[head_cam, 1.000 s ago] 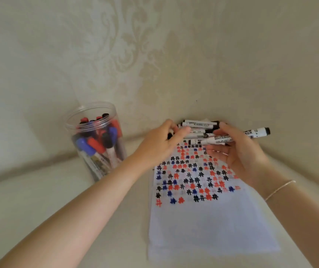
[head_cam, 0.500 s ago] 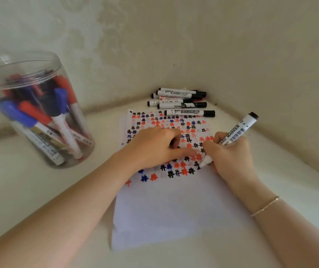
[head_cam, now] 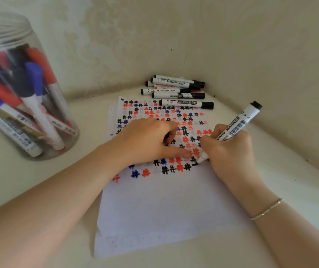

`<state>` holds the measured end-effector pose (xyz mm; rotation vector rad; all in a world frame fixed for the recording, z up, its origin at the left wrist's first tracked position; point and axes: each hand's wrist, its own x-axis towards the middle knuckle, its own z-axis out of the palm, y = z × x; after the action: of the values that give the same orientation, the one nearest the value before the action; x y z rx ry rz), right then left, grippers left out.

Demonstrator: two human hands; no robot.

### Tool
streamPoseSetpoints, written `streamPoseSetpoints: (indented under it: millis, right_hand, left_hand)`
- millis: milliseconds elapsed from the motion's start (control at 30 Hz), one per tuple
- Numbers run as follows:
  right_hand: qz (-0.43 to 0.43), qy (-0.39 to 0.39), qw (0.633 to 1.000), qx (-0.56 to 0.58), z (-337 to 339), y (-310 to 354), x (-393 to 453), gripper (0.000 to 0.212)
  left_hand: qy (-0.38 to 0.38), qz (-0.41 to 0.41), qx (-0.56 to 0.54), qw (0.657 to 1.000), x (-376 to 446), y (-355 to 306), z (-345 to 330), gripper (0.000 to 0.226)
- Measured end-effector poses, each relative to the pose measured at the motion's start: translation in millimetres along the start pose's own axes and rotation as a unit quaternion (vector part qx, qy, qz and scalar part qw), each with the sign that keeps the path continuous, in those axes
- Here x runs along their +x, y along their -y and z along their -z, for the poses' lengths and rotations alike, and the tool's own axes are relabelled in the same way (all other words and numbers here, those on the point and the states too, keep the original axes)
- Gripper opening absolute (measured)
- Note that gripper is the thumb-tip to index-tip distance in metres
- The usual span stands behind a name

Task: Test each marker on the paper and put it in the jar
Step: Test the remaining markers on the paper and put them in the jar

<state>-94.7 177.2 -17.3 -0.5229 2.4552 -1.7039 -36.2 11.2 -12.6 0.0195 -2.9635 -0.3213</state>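
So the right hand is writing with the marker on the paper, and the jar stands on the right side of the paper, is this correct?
Not quite. The head view shows the jar on the left side of the paper, not the right. The rest holds: the right hand grips the marker with its tip on the paper.

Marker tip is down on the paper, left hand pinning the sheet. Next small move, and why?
Probably finish the short test stroke: the right hand grips the marker with its tip on the paper beside the last black mark, and the left hand steadies the sheet. Capping and the jar come afterwards.
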Motion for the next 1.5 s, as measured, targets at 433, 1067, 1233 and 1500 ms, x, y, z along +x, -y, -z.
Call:
streamPoseSetpoints:
  millis: [433,1067,1233,1500]
  right_hand:
    - [-0.001,0.002,1.0,-0.008,0,2,0,0.014]
    - [0.009,-0.012,1.0,-0.001,-2,-3,3,0.018]
    - [-0.004,0.004,1.0,-0.003,-2,-1,0,0.015]
    - [-0.062,0.01,0.943,0.326,13,5,11,0.022]
  left_hand:
    - [0.004,0.006,-0.011,1.0,0,-1,0,0.055]
    - [-0.002,0.007,-0.013,1.0,0,1,-1,0.053]
    - [0.004,0.008,-0.009,1.0,1,1,-2,0.053]
    - [-0.02,0.035,-0.189,0.981,-5,-2,1,0.017]
